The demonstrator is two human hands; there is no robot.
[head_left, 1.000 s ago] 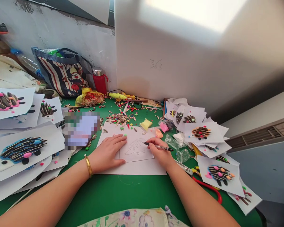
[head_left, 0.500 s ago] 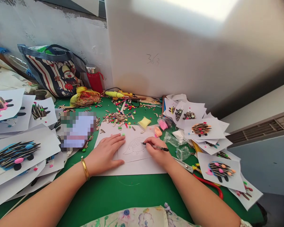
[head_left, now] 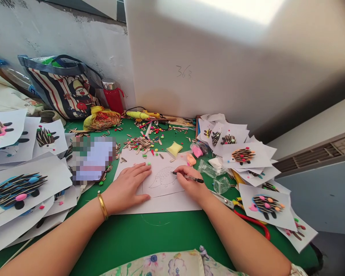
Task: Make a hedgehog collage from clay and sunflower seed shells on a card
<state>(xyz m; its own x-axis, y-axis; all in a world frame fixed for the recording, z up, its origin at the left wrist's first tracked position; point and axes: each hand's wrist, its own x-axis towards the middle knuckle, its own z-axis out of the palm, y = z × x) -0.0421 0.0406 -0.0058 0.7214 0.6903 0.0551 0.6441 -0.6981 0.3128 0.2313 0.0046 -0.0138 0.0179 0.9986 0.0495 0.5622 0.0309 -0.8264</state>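
On the green table lies a sheet of white paper [head_left: 172, 204] with a smaller white sheet on top. That smaller sheet carries a hedgehog outline drawing [head_left: 164, 178], its back filled with small marks. My right hand [head_left: 190, 184] grips a black pen [head_left: 194, 179], whose tip touches the hedgehog's back near its upper right. My left hand [head_left: 132, 186] is spread flat on the left side of the papers, fingers apart. A gold bracelet circles the left wrist. Just beyond the sheet sit a yellow clay packet [head_left: 174, 148] and lumps of pink clay [head_left: 196, 150] and orange clay [head_left: 191, 159].
Stacks of hedgehog collages rise at the left [head_left: 23, 188] and right [head_left: 247, 155]. A phone [head_left: 94, 159] lies left of the paper, sunflower seeds [head_left: 140, 143] behind it. Scissors [head_left: 227, 201] rest by my right forearm. A striped bag [head_left: 60, 88] and red flask [head_left: 113, 96] stand behind.
The pen tip has shifted very slightly left and up on the hedgehog's back. My left hand stays flat in place, and the whole view has moved a little.
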